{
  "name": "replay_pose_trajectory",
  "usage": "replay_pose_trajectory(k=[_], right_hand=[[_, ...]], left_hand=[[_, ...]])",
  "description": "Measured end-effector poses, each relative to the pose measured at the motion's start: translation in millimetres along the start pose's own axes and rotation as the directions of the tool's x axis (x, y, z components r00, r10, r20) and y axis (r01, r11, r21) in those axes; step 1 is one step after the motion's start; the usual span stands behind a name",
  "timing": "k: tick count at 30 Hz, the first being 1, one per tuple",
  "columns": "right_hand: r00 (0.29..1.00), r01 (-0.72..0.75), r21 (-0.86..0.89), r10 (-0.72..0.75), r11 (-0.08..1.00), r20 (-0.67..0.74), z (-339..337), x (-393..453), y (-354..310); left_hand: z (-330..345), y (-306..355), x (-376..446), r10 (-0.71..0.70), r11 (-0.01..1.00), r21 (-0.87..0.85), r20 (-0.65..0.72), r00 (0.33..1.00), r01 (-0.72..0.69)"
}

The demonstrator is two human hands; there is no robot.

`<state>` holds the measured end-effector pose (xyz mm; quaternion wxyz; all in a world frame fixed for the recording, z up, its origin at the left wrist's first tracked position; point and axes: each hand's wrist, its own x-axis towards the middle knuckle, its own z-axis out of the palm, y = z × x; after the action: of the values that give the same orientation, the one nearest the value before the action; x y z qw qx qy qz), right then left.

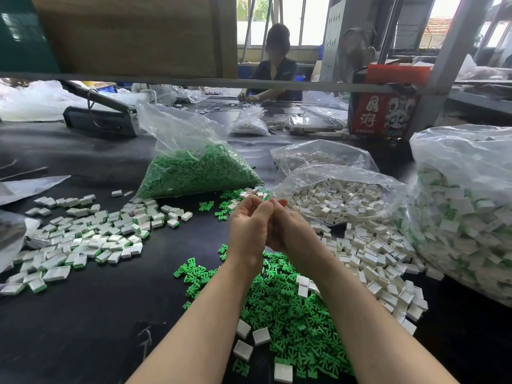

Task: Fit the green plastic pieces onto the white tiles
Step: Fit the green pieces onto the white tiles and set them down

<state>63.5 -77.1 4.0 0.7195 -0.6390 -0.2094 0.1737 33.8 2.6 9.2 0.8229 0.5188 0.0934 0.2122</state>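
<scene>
Two hands meet at the centre of the frame, raised above a dark table (97, 314). The left hand (248, 231) has its fingers curled toward the right hand (279, 225), whose fingertips press in against them; whatever they pinch between them is hidden, so whether either holds a piece I cannot tell.

Below the wrists, at lower centre, lies a loose heap of green plastic pieces (291, 314): bright green, small, flat, with branching prongs like little stick figures. Several white tiles (368, 253), small rectangular blocks with a recessed face, lie scattered over that heap and spread in a thick band to the right of it.

At left centre sits a spread of finished tiles (83, 236), white with a green edge showing along one side. A clear bag of green pieces (199, 173) stands at upper centre, spilling a few onto the table. Just right of it a bag of white tiles (340, 195) lies open, and at the right edge a big bag of assembled tiles (465, 217) bulges.

Another person (274, 67) sits across the table at the top, beside a red box (385, 112).
</scene>
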Motion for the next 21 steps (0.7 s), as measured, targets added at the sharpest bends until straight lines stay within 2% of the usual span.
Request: replay_pose_trajectory(k=[8, 18, 21], right_hand=[[1.0, -0.014, 0.08, 0.013, 0.997, 0.007, -1, 10, 14], [1.0, -0.003, 0.064, 0.001, 0.998, 0.023, -3, 10, 15], [0.997, -0.007, 0.1, -0.001, 0.995, 0.072, -6, 11, 12]], left_hand=[[-4, 0, 1, -0.011, 1.0, 0.025, 0.0, 1.0, 0.011], [-9, -5, 5, -0.021, 1.0, 0.016, 0.049, 0.999, 0.02], [-11, -7, 7, -0.014, 0.998, 0.066, 0.084, 0.996, 0.008]])
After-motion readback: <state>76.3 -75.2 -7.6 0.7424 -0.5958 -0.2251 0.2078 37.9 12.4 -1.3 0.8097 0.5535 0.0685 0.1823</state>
